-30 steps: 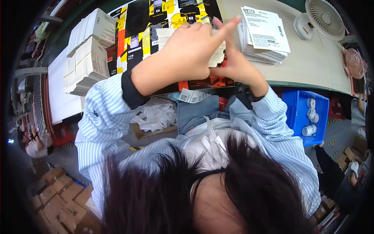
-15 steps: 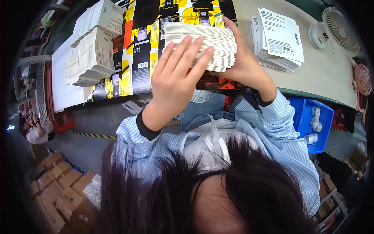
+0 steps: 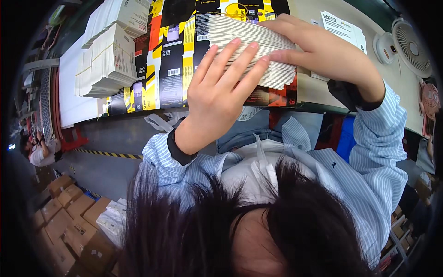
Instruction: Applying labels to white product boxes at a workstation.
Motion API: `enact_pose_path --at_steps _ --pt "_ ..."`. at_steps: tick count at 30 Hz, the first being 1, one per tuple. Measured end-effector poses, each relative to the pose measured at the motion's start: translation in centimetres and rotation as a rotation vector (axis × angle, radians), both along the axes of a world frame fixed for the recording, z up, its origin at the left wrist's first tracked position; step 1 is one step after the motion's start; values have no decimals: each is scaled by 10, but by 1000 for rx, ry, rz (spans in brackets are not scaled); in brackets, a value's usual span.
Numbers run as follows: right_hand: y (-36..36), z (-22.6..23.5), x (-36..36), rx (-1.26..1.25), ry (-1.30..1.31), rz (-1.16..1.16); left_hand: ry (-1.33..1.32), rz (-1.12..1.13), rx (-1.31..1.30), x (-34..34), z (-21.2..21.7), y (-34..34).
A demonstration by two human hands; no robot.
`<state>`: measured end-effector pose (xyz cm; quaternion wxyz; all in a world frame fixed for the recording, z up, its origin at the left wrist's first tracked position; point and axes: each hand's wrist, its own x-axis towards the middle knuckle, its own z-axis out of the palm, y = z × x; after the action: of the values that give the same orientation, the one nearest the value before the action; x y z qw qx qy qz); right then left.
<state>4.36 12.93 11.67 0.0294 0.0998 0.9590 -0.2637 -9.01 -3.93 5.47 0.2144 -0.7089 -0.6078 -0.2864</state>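
A packing workshop in a factory

Flat printed carton blanks [image 3: 170,55] cover the long workbench [image 3: 323,87], white stacks [image 3: 108,60] beside them, brown boxes [image 3: 69,221] on the floor, hazard tape [image 3: 108,153] marking the aisle.

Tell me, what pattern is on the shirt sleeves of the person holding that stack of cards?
Fine light-blue and white stripes on the sleeves, with dark cuffs; the head view shows them.

A thick stack of flat printed cards [image 3: 251,46] lies on the table's near part, on top of black, yellow and orange printed sheets. Its many thin pale edges face the camera, fanned slightly so the pile leans and steps toward the right. The left hand [image 3: 221,94] lies flat against the near side of the stack, fingers spread upward over the edges. The right hand [image 3: 318,48] grips its right end from above
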Motion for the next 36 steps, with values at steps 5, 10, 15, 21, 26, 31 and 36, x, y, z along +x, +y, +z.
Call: enact_pose_path --at_steps 5,10,15,21,26,31,36 --pt "3 -10 -1 -95 41 27 -10 -10 3 -2 1 0" --pt "7 -17 4 -198 66 11 -51 -3 -20 -1 3 0" --pt "6 -17 5 -153 71 2 -74 -3 -30 0 6 -1" --pt "1 -15 5 -55 49 -31 -84 -5 -32 1 7 -1" --pt "2 -14 4 -42 49 -18 -85 -18 -58 1 8 -3" --pt "3 -15 4 -85 64 -22 -74 -22 -83 1 9 -5" --pt "2 -14 2 -87 63 -46 -43 -27 -59 1 7 -5"
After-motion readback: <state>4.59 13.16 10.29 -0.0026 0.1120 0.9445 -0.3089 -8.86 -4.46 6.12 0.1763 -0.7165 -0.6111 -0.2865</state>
